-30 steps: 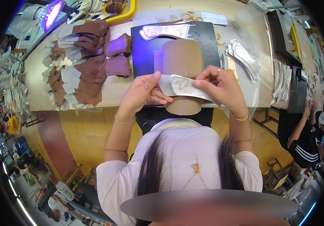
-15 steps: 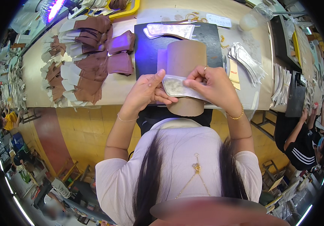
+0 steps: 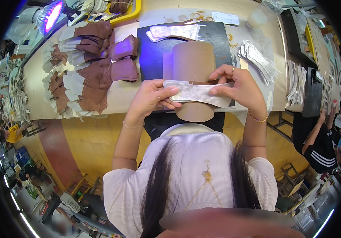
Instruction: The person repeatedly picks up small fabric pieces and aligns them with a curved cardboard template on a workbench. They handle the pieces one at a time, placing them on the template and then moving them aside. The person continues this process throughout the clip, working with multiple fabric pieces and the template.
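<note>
Tan paper-covered bench: the loose pieces are borne on it; a steady base seems to be given for the handling
Fanned piles of thin brown-and-white flat pieces: laid out at the left, well apart from both hands; these are best left undisturbed
Flat black rectangular mat: spread on the bench; partly covered by the cylinder
Smooth tan cylinder: laid lengthwise between the hands, its near end shown past the bench's edge; its rounded top could be used as a support, provided that it is not allowed to roll
Right hand: the thumb is laid on the strip's face, the forefinger arched by its upper edge; whether the grip is closed behind cannot be told; light, even pressure would be advised
Left hand: the strip's left end is pinched between thumb and fingers; the grip is best placed close to the edge, so that the face is not creased
Silver-faced, gently curved flat strip: held crosswise over the cylinder, face up; whether the cylinder is touched cannot be told; both ends should be held level
Narrow dark brown band: shown along the strip's upper edge; its alignment is best checked by eye
</note>
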